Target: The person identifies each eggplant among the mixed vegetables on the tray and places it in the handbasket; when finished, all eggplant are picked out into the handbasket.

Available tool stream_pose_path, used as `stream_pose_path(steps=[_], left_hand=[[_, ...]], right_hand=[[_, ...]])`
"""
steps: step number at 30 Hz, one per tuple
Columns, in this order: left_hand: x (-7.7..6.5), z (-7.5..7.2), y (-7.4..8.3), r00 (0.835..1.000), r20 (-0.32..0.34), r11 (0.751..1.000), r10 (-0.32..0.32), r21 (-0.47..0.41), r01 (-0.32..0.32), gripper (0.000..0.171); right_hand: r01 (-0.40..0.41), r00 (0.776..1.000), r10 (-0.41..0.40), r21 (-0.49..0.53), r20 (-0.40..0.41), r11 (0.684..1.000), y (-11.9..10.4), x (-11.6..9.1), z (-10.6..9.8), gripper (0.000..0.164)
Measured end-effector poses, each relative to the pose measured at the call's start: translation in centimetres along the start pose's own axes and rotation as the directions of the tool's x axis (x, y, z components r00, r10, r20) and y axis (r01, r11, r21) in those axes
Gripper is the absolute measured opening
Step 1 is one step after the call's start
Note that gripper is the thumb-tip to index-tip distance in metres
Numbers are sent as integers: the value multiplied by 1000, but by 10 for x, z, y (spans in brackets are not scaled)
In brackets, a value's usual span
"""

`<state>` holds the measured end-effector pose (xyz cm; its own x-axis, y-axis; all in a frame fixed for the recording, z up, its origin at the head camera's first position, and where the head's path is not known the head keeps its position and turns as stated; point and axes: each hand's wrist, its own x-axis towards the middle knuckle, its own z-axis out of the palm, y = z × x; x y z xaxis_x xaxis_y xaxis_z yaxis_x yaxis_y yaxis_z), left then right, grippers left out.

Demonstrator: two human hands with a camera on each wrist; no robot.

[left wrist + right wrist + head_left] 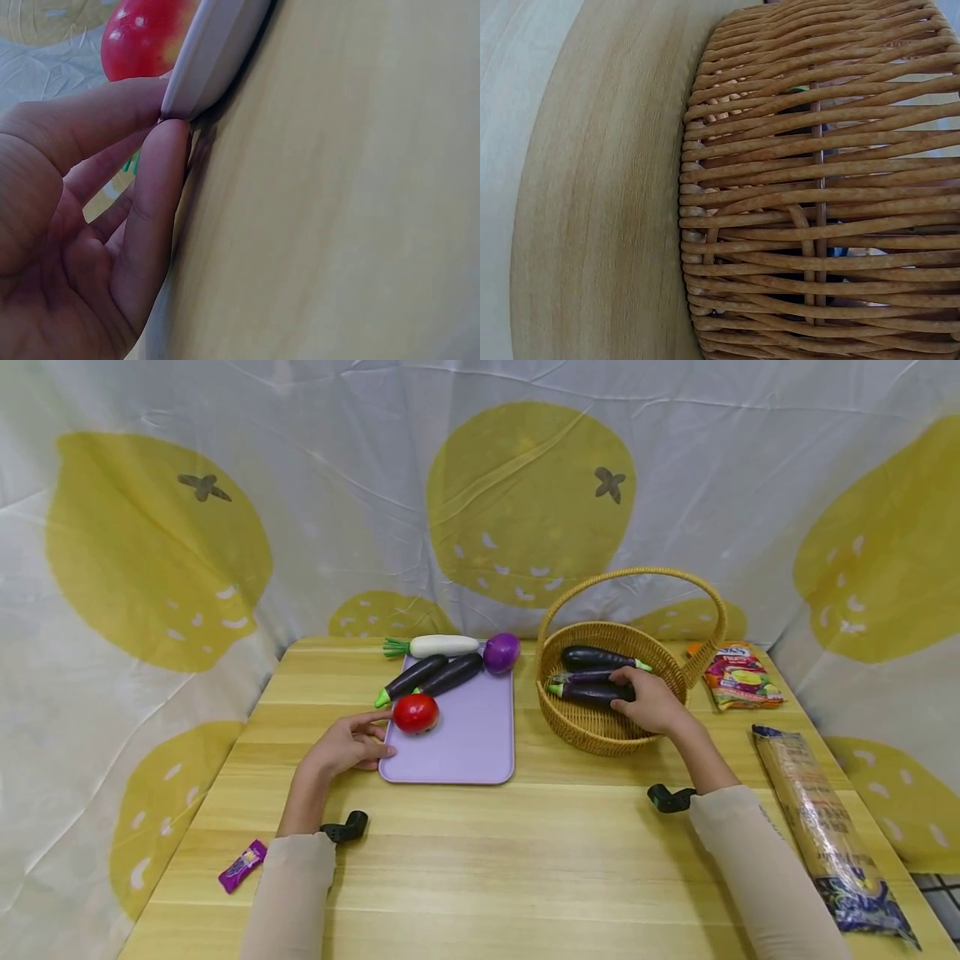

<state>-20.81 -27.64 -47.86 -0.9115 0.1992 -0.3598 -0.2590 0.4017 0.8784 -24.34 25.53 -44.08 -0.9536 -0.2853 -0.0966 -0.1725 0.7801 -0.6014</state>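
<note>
My left hand [348, 746] is at the left edge of a lilac tray [472, 743], pinching its rim between thumb and finger [154, 202]. Close to those fingers a red tomato [416, 713] sits on the tray. Two dark eggplants [457, 673], a white radish [444, 646] and a purple onion-like ball [501, 653] lie toward the tray's far end. Inside a wicker basket [581, 739], my right hand [648, 700] grips the end of the nearest eggplant [588, 693]. Two more eggplants [600, 658] lie behind it. The basket wall hides that hand in the right wrist view.
The basket's tall handle [637, 573] arches over its opening. To the right are a colourful snack bag [742, 677] and a long clear-and-blue packet [828, 827]. A small purple wrapped sweet [242, 866] lies at left. A lemon-print curtain [360, 510] encloses the wooden table [480, 877].
</note>
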Motion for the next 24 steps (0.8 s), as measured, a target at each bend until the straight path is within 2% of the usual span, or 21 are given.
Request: stream_pose_path(steps=[10, 16, 24], left_hand=[[1, 1, 1, 1000, -14, 1000, -16, 3, 16, 72], [-1, 0, -1, 1000, -6, 1000, -2, 12, 2, 73], [0, -1, -1, 1000, -12, 1000, -5, 11, 5, 73]], right_hand=[[31, 998, -29, 22, -57, 999, -2, -2, 0, 45], [38, 995, -33, 50, -95, 998, -3, -3, 0, 43], [42, 987, -30, 69, -157, 997, -15, -10, -4, 42]])
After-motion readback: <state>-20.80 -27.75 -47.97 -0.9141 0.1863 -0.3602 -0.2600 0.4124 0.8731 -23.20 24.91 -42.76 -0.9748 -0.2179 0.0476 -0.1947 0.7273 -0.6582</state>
